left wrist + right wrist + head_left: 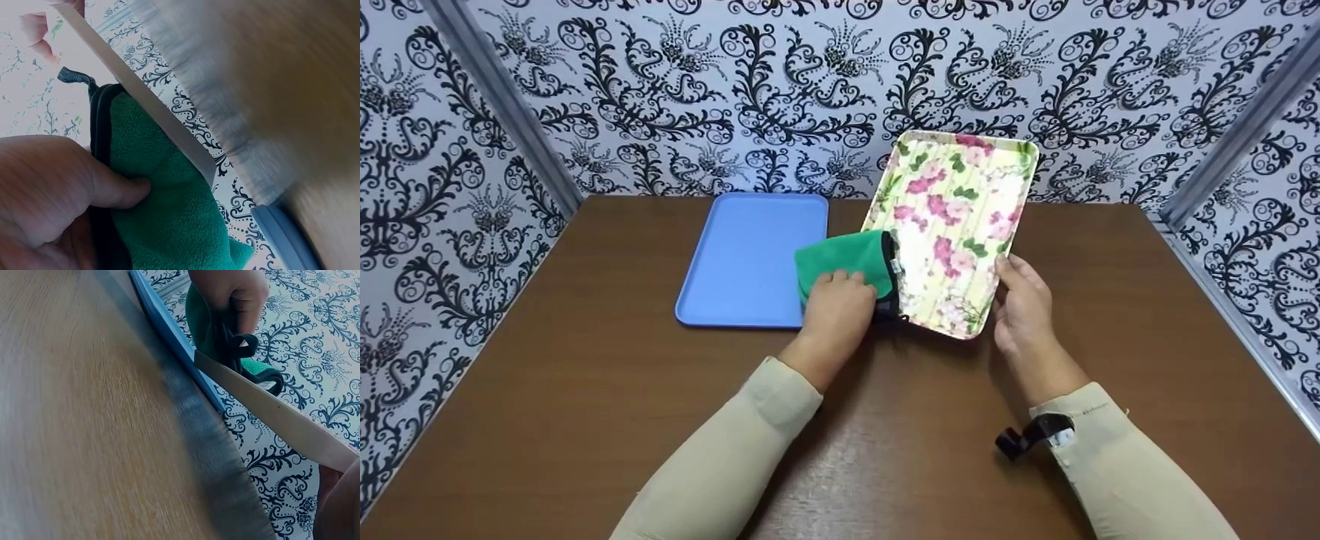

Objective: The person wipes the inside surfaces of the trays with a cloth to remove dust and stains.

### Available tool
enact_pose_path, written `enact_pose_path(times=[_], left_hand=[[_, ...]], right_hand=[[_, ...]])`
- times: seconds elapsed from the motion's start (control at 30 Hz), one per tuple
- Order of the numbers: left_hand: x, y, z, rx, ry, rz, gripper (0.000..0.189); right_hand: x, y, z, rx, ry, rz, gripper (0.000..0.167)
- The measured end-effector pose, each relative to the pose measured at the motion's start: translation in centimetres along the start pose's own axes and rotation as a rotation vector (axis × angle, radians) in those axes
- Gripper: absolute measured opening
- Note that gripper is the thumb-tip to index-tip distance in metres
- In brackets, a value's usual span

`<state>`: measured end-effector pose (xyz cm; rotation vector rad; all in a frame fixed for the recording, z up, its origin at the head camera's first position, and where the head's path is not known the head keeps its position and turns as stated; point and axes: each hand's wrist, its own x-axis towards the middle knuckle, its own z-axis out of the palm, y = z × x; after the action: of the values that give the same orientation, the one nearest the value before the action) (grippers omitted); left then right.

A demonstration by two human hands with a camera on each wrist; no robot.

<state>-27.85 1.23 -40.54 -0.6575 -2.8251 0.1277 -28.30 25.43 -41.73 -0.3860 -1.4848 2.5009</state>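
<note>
The left hand (840,300) grasps a green cloth (844,259) near the middle of the frame; in the left wrist view its thumb lies along the dark-bound edge. The right hand (1024,300) grips the flowered tray (952,225) by its right rim, low down, so the tray stands tilted at right of centre, its patterned face toward the viewer. The step looks like wiping, and the cloth meets the tray's left side; whether it presses on the face or only laps the rim is hard to tell from these angles.

To do it well, the right hand should firm up against each push, since a one-sided hold could let the tray twist. The left hand would do best with a flat pad of cloth under the fingers, sweeping from rim to rim and tracing the raised edge and corners.

Farther out, the blue tray (757,259) lies flat on the bench (922,420), left of centre; strokes that swing wide to the left might nudge it.
</note>
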Motion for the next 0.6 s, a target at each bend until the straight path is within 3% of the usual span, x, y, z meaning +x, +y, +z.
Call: enact_pose_path(times=[0.27, 0.6], left_hand=[[0.00, -0.15, 0.38, 0.009, 0.074, -0.040, 0.024], [0.12, -0.23, 0.69, 0.020, 0.065, -0.078, 0.026]], right_hand=[[-0.05, -0.16, -0.06, -0.015, -0.004, 0.003, 0.015], [0.01, -0.29, -0.06, 0.007, 0.005, 0.009, 0.013]])
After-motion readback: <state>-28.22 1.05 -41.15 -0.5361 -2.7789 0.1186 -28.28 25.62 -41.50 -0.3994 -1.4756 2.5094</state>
